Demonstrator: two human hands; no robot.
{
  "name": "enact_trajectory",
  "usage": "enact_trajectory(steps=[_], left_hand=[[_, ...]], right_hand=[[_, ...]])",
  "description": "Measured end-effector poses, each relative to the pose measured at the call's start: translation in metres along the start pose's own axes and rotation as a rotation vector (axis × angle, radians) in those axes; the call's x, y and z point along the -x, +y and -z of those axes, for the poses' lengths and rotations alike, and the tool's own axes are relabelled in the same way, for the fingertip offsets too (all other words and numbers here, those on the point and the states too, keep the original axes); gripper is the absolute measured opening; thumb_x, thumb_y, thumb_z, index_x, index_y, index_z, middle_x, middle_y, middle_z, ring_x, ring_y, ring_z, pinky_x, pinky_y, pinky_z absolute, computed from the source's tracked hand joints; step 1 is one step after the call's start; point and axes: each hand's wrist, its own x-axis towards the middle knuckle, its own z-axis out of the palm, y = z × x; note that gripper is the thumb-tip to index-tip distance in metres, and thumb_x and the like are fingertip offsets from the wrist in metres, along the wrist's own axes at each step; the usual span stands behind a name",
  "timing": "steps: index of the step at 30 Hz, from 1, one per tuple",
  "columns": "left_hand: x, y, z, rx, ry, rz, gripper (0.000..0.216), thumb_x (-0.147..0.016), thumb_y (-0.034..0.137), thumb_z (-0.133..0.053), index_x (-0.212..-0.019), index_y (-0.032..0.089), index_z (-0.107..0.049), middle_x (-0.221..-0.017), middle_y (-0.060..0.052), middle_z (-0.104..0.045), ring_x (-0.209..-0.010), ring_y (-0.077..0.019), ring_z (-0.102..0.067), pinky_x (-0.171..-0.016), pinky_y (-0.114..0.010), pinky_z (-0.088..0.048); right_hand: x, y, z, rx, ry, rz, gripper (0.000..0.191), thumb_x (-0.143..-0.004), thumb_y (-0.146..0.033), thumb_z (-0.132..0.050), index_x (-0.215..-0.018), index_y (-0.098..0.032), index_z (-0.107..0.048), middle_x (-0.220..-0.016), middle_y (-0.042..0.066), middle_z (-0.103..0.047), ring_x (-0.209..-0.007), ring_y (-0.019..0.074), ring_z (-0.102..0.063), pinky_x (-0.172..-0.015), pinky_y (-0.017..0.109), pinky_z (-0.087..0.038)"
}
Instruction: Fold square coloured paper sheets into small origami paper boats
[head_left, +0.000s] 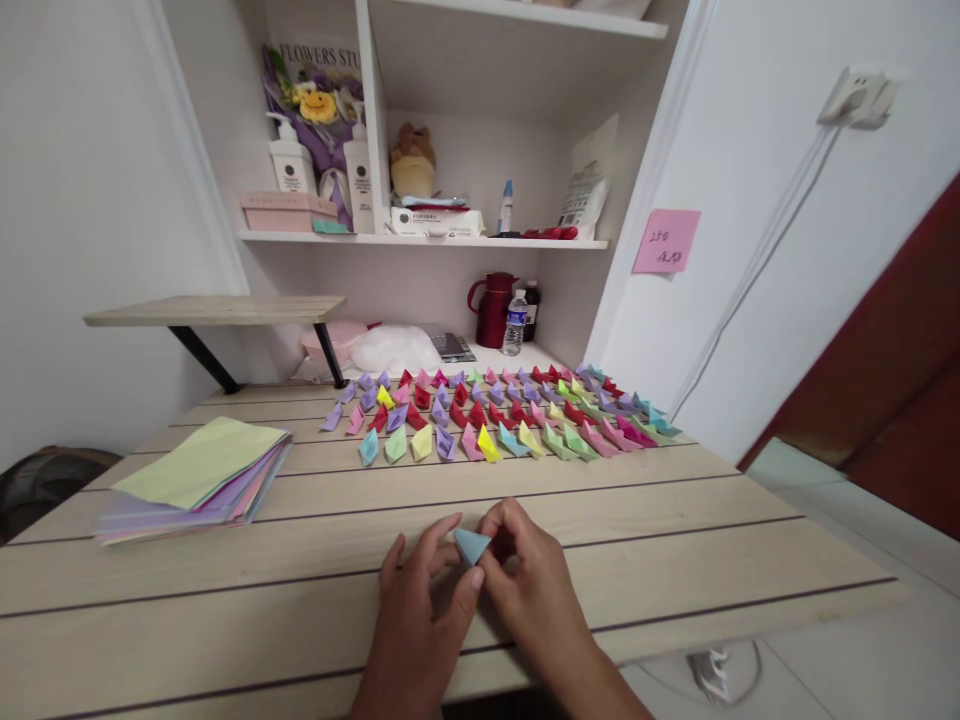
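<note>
A small folded piece of light blue paper (471, 546) is held just above the near part of the wooden table (330, 600). My left hand (424, 610) grips its left and lower side between thumb and fingers. On the other side, my right hand (532, 580) pinches its right corner with the thumb and forefinger. Farther back stand rows of small folded paper boats (445, 444) in many colours. To the left lies a stack of square paper sheets (202, 470), a pale yellow one on top.
A raised wooden shelf (217, 310) on black legs stands at the back left. Behind the boats are a dark red jug (494, 310), a water bottle (514, 322) and a white plastic bag (396, 348). White cables (750, 280) hang along the right wall.
</note>
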Motion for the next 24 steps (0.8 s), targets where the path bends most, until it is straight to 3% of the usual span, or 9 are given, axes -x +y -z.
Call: enact_trajectory(steps=[4, 9, 14, 17, 20, 24], left_hand=[[0.0, -0.006, -0.001, -0.02, 0.03, -0.012, 0.045, -0.08, 0.036, -0.062, -0.124, 0.029, -0.066, -0.106, -0.003, -0.079, -0.112, -0.0238, -0.068, -0.124, -0.054, -0.011], [0.0, 0.003, 0.007, 0.091, 0.048, 0.105, 0.043, -0.081, 0.041, -0.058, -0.119, 0.027, -0.072, -0.125, -0.005, -0.073, -0.14, -0.0301, -0.045, -0.122, -0.057, -0.017], [0.003, 0.007, 0.013, 0.17, 0.027, 0.093, 0.042, -0.087, 0.046, -0.056, -0.12, 0.027, -0.072, -0.127, -0.005, -0.072, -0.141, -0.028, -0.044, -0.124, -0.054, -0.014], [0.002, 0.006, 0.013, 0.141, -0.039, 0.054, 0.053, -0.079, 0.049, -0.067, -0.127, 0.027, -0.068, -0.122, -0.007, -0.074, -0.135, -0.0293, -0.051, -0.124, -0.053, -0.01], [0.0, 0.007, 0.011, 0.087, -0.002, 0.11, 0.055, -0.068, 0.04, -0.075, -0.121, 0.027, -0.072, -0.121, -0.007, -0.074, -0.138, -0.034, -0.047, -0.122, -0.057, -0.016], [-0.002, 0.009, 0.009, 0.075, 0.018, 0.147, 0.048, -0.071, 0.037, -0.069, -0.118, 0.025, -0.074, -0.121, -0.008, -0.074, -0.14, -0.0335, -0.045, -0.121, -0.057, -0.019]], right_hand=[[0.001, -0.001, 0.0, 0.016, 0.009, 0.029, 0.01, -0.079, -0.015, -0.055, -0.079, -0.023, -0.05, -0.069, -0.004, -0.057, -0.06, 0.0143, -0.052, -0.058, 0.024, -0.038], [0.002, -0.005, 0.001, 0.004, -0.023, 0.084, 0.009, -0.082, -0.014, -0.055, -0.084, -0.023, -0.055, -0.075, -0.002, -0.063, -0.064, 0.0143, -0.058, -0.06, 0.023, -0.042], [0.004, -0.003, 0.001, 0.062, -0.004, 0.156, 0.012, -0.083, -0.012, -0.054, -0.084, -0.024, -0.054, -0.077, -0.001, -0.064, -0.066, 0.0146, -0.058, -0.06, 0.023, -0.044], [0.005, 0.0, -0.001, 0.12, 0.016, 0.189, 0.013, -0.081, -0.012, -0.052, -0.082, -0.024, -0.05, -0.075, -0.001, -0.061, -0.063, 0.0149, -0.055, -0.06, 0.024, -0.043], [0.008, 0.003, -0.003, 0.151, 0.003, 0.227, 0.012, -0.078, -0.013, -0.052, -0.082, -0.024, -0.051, -0.077, 0.0, -0.06, -0.067, 0.0173, -0.056, -0.063, 0.027, -0.042], [0.008, 0.001, -0.002, 0.157, -0.022, 0.241, 0.016, -0.078, -0.01, -0.052, -0.085, -0.024, -0.051, -0.079, 0.0, -0.061, -0.068, 0.0168, -0.058, -0.064, 0.026, -0.043]])
